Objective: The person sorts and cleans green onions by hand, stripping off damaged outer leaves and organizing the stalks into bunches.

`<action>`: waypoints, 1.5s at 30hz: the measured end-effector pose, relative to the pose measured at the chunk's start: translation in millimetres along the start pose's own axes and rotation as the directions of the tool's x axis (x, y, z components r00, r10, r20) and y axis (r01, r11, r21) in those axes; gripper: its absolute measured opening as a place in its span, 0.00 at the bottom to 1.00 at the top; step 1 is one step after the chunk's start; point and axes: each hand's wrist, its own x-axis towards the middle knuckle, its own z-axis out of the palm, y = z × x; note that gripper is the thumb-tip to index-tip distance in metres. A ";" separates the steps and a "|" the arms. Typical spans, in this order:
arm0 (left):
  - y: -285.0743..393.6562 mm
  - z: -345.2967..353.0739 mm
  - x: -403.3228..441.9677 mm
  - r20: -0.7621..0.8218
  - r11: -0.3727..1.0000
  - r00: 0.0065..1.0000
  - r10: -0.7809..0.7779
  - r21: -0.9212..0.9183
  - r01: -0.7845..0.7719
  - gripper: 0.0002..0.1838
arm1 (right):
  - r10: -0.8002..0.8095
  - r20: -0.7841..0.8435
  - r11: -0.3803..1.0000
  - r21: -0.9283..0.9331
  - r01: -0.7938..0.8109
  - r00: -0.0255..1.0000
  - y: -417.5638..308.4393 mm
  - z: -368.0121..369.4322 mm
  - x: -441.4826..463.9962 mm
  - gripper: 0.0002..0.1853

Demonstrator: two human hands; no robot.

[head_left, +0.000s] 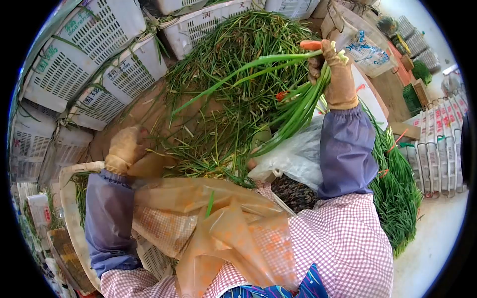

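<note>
Right hand: the tan-gloved right hand is raised over the right side of the work area, fingers clamped on the stalks near their pale ends.
Green stalks: the loose bunch of long, slim green stalks hangs from that grip, most leaves drooping toward the lap and a few reaching out leftward; the hold near one end probably keeps the pale ends together while the leaves fall free.
Orange tip: a short, rounded orange piece points left from the fingers; whether it is worn or pinched, I cannot tell.
Left hand: the tan-gloved left hand hovers beside the lap, well apart from the bunch; its fingers look bent, but blur hides whether they meet or hold anything.
Leaf heap: a broad, tangled mound of loose green leaves lies ahead on the brown ground, thinning toward the knees, within easy reach by the look of it.
Lap: a see-through amber plastic apron covers the checked clothing, likely against dirt and wet; a crumpled clear plastic bag lies beside it, below the bunch.
Right side: thick, dark-green bundles lie close by the elbow, red ties showing among them.
Crates: slotted white plastic crates wall in the heap's left and far sides.
</note>
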 end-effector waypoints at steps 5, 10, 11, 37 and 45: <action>46.6 -35.5 13.8 -0.341 0.968 0.920 0.194 -0.084 -0.235 0.19 | -0.006 0.056 1.000 -0.013 0.007 0.998 -4.4 13.0 -16.4 0.19; 131.6 -44.6 24.1 -0.558 0.662 0.803 0.208 -0.524 -0.536 0.25 | -0.070 -0.031 0.983 -0.174 0.064 0.997 1.6 43.7 -29.6 0.17; 151.4 -51.1 22.0 -0.538 0.623 0.811 0.232 -0.558 -0.548 0.29 | -0.090 -0.025 0.980 -0.181 0.084 0.996 9.0 48.4 -33.7 0.16; 196.0 20.6 15.1 -0.024 0.180 0.710 0.704 -0.961 -0.211 0.13 | 0.051 0.854 0.751 -0.375 0.543 0.518 5.3 67.8 -35.4 0.24; 188.3 -17.3 11.9 -0.107 -0.206 0.960 0.259 -0.977 -0.053 0.08 | -0.272 0.359 0.962 0.121 0.244 0.893 1.4 53.9 -32.0 0.42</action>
